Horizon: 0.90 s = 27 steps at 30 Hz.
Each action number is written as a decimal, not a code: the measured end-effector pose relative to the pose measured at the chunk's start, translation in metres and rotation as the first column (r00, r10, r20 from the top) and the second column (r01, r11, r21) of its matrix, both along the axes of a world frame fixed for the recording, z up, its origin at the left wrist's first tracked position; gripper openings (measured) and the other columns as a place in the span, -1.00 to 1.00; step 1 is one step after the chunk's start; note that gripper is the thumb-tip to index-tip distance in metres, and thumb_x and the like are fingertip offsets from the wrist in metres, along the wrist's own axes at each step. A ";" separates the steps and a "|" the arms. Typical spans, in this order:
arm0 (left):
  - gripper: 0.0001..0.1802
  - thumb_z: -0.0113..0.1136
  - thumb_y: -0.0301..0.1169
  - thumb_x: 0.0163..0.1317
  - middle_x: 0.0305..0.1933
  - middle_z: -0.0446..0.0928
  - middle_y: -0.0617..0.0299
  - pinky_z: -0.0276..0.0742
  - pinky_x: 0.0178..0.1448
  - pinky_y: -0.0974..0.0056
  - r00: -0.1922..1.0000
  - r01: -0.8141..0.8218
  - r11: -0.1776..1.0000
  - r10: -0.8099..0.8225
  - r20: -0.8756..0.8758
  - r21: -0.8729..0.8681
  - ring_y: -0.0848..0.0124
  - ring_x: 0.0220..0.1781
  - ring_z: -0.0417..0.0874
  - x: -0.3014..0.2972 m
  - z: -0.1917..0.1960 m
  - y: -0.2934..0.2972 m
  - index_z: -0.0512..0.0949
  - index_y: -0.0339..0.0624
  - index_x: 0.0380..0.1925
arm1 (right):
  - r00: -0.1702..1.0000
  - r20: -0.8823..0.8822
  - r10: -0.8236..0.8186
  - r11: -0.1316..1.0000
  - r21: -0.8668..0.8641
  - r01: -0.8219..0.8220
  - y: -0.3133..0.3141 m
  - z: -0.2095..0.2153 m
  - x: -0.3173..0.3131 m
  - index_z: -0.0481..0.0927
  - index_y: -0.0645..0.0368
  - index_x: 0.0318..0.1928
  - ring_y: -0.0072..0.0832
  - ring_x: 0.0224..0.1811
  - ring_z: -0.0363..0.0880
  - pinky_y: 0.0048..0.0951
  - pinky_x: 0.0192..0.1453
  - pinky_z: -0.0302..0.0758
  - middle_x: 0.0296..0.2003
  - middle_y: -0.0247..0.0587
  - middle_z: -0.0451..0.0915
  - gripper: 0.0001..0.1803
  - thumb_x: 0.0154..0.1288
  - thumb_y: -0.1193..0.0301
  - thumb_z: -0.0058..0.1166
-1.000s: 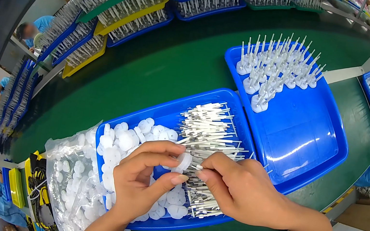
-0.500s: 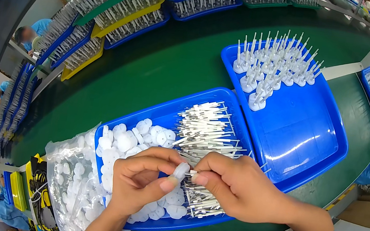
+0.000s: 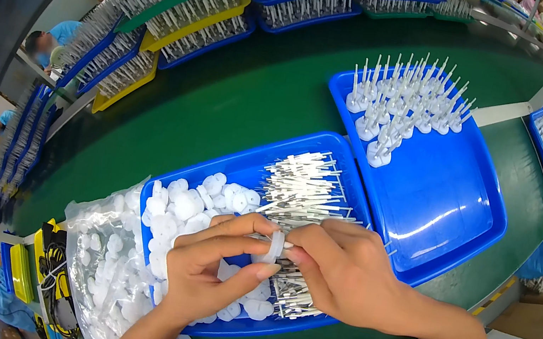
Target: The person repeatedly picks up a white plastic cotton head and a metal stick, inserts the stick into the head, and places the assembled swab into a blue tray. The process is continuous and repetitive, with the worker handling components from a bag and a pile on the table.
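Change since earlier: both hands sit closer together now, and the small white plastic cap (image 3: 276,247) has turned from flat-on to edge-on between the fingertips.
Left hand: left hand (image 3: 211,271) is pinched on the cap, thumb below and forefinger above, just over the near blue plastic tray (image 3: 245,158).
Right hand: right hand (image 3: 343,278) is closed in a pinch, its fingertips touching the cap from the other side; whether a pin is held in that pinch I cannot tell, as the fingers hide it.
Cap position: between the two hands, held in the air, above the meeting of the two heaps below.
Under the left hand: loose heap of white round plastic caps (image 3: 182,208), spilling toward a clear plastic bag of the same caps (image 3: 98,262) further left.
Under the right hand: bundle of thin white-and-metal pins (image 3: 300,189), lying crosswise in the same tray.
Beyond the right hand: second blue plastic tray (image 3: 452,207) with upright assembled pins standing in white bases (image 3: 400,108) at its far end.
Risk, slip: the cap is small and smooth, so a loosened pinch would likely drop it into the heap.
Risk, misalignment: the cap is gripped edge-on and the joint is hidden, so a pin pushed off-centre could bend or skid.
Risk, snagging: the right wrist rides low over the pin bundle and could scatter it onto the green worktop (image 3: 241,93).
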<state>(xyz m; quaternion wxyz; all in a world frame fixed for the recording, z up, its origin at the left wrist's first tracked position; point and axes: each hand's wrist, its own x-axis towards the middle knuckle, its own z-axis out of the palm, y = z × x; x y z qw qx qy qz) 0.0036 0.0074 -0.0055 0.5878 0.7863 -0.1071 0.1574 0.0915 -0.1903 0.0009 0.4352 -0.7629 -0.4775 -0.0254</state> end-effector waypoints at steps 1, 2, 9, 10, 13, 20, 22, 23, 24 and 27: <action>-0.63 0.48 -0.65 0.01 0.08 0.64 -0.14 0.58 0.18 0.13 0.999 -0.029 1.000 0.029 0.026 -0.001 0.17 0.07 0.69 0.001 0.001 -0.002 0.67 -0.38 -0.12 | 0.998 0.055 -0.004 0.998 0.057 0.001 0.002 0.000 0.004 0.54 0.26 -0.25 -0.21 -0.39 0.58 -0.25 -0.38 0.48 -0.43 -0.10 0.57 -0.87 0.23 0.51 0.20; -0.62 0.50 -0.63 -0.01 0.10 0.62 -0.14 0.59 0.17 0.14 0.997 -0.057 0.998 0.057 0.052 -0.002 0.16 0.08 0.69 0.002 0.003 -0.004 0.67 -0.38 -0.12 | 0.994 0.109 -0.011 0.994 0.113 -0.001 0.003 0.000 0.007 0.57 0.26 -0.24 -0.23 -0.33 0.56 -0.26 -0.31 0.49 -0.38 -0.11 0.56 -0.86 0.20 0.52 0.22; -0.60 0.53 -0.59 -0.08 0.18 0.57 -0.16 0.61 0.08 0.16 0.972 -0.109 0.975 0.065 0.224 0.191 0.11 0.04 0.69 0.005 0.002 -0.003 0.68 -0.31 -0.16 | 1.000 -0.005 0.002 0.994 0.112 -0.001 0.001 -0.001 0.003 0.62 0.26 -0.26 -0.22 -0.29 0.53 -0.26 -0.23 0.50 -0.31 -0.15 0.50 -0.86 0.13 0.58 0.24; -0.60 0.53 -0.59 -0.08 0.17 0.57 -0.17 0.61 0.06 0.16 0.965 -0.110 0.961 0.043 0.258 0.253 0.12 0.01 0.68 0.005 0.002 -0.002 0.68 -0.29 -0.16 | 1.000 -0.010 0.004 0.992 0.123 -0.002 0.001 -0.001 0.002 0.62 0.26 -0.26 -0.22 -0.30 0.54 -0.26 -0.24 0.50 -0.31 -0.14 0.50 -0.86 0.12 0.59 0.24; -0.61 0.53 -0.58 -0.08 0.17 0.58 -0.17 0.60 0.00 0.18 0.942 -0.133 0.908 -0.009 0.337 0.396 0.13 -0.06 0.66 0.003 0.003 0.001 0.68 -0.24 -0.17 | 1.000 -0.028 0.012 0.990 0.142 -0.008 0.001 0.000 0.000 0.61 0.28 -0.25 -0.20 -0.32 0.56 -0.26 -0.27 0.53 -0.31 -0.13 0.49 -0.85 0.11 0.61 0.23; -0.57 0.51 -0.60 -0.04 0.17 0.57 -0.17 0.63 -0.02 0.16 0.911 -0.184 0.886 -0.009 0.413 0.425 0.08 -0.05 0.67 0.004 0.003 -0.005 0.64 -0.33 -0.10 | 0.999 0.009 0.042 0.991 0.129 -0.043 0.000 0.002 0.001 0.59 0.31 -0.22 -0.21 -0.35 0.57 -0.27 -0.31 0.54 -0.29 -0.11 0.47 -0.80 0.08 0.65 0.20; -0.56 0.50 -0.62 -0.03 0.16 0.57 -0.18 0.65 -0.01 0.17 0.928 -0.171 0.886 -0.003 0.373 0.431 0.06 -0.02 0.68 0.004 0.007 -0.006 0.63 -0.38 -0.08 | 0.997 0.065 0.036 0.989 0.143 -0.045 0.002 0.000 0.002 0.59 0.31 -0.22 -0.20 -0.35 0.57 -0.27 -0.31 0.54 -0.29 -0.11 0.47 -0.79 0.07 0.66 0.20; -0.56 0.49 -0.62 -0.03 0.16 0.57 -0.20 0.66 0.00 0.18 0.937 -0.160 0.890 0.001 0.350 0.427 0.06 -0.01 0.69 0.004 0.008 -0.007 0.63 -0.40 -0.07 | 0.995 0.095 0.032 0.988 0.148 -0.046 0.003 -0.001 0.003 0.59 0.31 -0.22 -0.19 -0.35 0.57 -0.27 -0.31 0.55 -0.29 -0.11 0.47 -0.79 0.06 0.66 0.19; -0.55 0.49 -0.63 -0.03 0.16 0.56 -0.21 0.66 0.01 0.19 0.945 -0.151 0.893 0.005 0.327 0.424 0.05 0.01 0.69 0.004 0.009 -0.006 0.62 -0.42 -0.07 | 0.992 0.126 0.029 0.987 0.153 -0.048 0.004 -0.001 0.004 0.58 0.31 -0.23 -0.19 -0.35 0.58 -0.26 -0.31 0.55 -0.28 -0.11 0.47 -0.78 0.05 0.67 0.19; -0.60 0.40 -0.63 0.11 0.16 0.57 -0.16 0.67 0.00 0.26 0.948 -0.180 0.896 0.048 0.315 0.405 0.16 0.00 0.71 0.005 0.008 -0.003 0.60 -0.42 0.00 | 0.990 -0.022 0.139 0.988 0.074 -0.137 0.006 0.008 0.013 0.59 0.32 -0.24 -0.14 -0.31 0.61 -0.23 -0.26 0.57 -0.30 -0.06 0.53 -0.80 0.04 0.66 0.17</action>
